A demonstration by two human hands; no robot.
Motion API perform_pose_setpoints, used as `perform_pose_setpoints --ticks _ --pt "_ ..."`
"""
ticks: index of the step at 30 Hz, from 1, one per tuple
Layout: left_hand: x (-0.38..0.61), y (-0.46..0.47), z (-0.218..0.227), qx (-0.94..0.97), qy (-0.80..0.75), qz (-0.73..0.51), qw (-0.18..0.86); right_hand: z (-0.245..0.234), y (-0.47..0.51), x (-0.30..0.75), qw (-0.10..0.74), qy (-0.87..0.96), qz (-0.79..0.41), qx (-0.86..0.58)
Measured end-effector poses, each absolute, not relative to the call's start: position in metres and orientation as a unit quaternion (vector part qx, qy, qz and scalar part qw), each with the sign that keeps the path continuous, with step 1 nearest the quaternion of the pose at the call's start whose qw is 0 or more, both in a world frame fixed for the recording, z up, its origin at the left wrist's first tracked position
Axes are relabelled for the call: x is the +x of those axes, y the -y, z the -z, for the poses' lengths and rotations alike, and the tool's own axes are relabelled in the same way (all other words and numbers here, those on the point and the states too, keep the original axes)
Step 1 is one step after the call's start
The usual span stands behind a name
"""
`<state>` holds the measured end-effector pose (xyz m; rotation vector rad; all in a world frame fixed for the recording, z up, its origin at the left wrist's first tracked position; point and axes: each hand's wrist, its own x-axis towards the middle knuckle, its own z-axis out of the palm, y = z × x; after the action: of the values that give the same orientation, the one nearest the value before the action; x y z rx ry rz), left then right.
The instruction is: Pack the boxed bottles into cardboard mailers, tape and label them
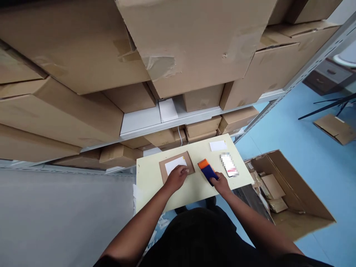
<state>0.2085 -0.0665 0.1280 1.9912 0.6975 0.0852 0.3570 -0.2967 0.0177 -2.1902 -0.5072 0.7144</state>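
A flat brown cardboard parcel (162, 168) lies on the left half of a small pale table, with a white label (174, 163) on it that has a yellow mark in one corner. My left hand (177, 177) is over the parcel's near edge and label, its fingers curled together; whatever they may hold is hidden. In my right hand (220, 182) is a blue and orange handheld device (208, 172), gripped at its near end, its orange end pointing away from me and toward the parcel. Right of it lies a phone (229, 165) with its screen partly blurred.
The pale table (150, 189) also bears a second white label (218, 145) at the back. A shelf rack (191, 120) stacked with cardboard boxes (200, 40) rises beyond it. On the blue floor at right stands a large open carton (300, 193) with smaller packages inside.
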Motion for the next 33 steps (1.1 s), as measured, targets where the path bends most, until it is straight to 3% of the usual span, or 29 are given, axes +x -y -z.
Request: perform_pose_setpoints --ticks 5,9,15,33 --pt "0.276 0.072 -0.123 0.759 -0.293 0.111 0.571 -0.039 0.313 0.342 0.518 0.139 -0.375 -0.756" --pt "0.286 0.085 -0.113 0.688 -0.291 0.181 0.640 -0.054 0.321 0.340 0.499 0.136 -0.373 -0.771" --pt "0.279 0.099 -0.103 0.576 -0.350 0.167 0.719 -0.050 0.332 0.347 0.488 0.154 -0.359 -0.781" --pt "0.263 0.122 -0.097 0.454 -0.400 0.112 0.788 -0.060 0.336 0.365 0.482 0.178 -0.407 -0.755"
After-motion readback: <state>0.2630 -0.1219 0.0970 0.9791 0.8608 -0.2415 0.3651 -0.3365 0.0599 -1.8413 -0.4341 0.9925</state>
